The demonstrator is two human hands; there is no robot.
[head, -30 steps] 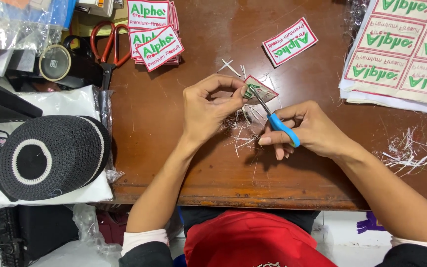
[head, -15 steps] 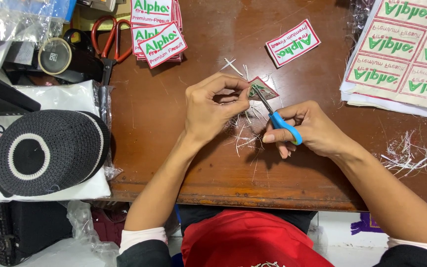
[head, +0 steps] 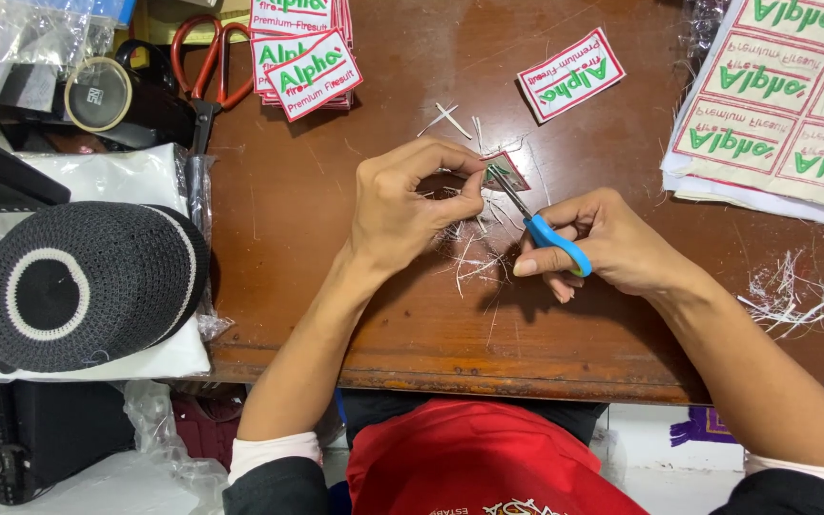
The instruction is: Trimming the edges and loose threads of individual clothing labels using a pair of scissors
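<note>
hands: two, both the person's own. left hand (head: 410, 205) has its fingertips pinched shut on a small patch (head: 505, 172); right hand (head: 603, 243) is curled closed through the handle of the snips (head: 538, 217)
patch: one being held, small embroidered cloth with a red border and green stitching, just above the wooden table (head: 336, 257), near the middle of it
snips: one pair, thin metal blades, blue plastic handle. long axis runs diagonal, tips pointing up-left and touching the patch edge, handle down-right in the palm
finished patches: one lying alone (head: 570, 74) at the top, plus a stack (head: 302, 52) at top left, can't count the layers
uncut sheet: stacked sheets (head: 774, 105) of the same patches, far right
scraps: white thready trimmings (head: 474, 253) under the hands, another heap (head: 793, 296) at right
other stuff: one pair of red-handled scissors (head: 204, 67), one round black-and-white knit cap (head: 83, 286)
</note>
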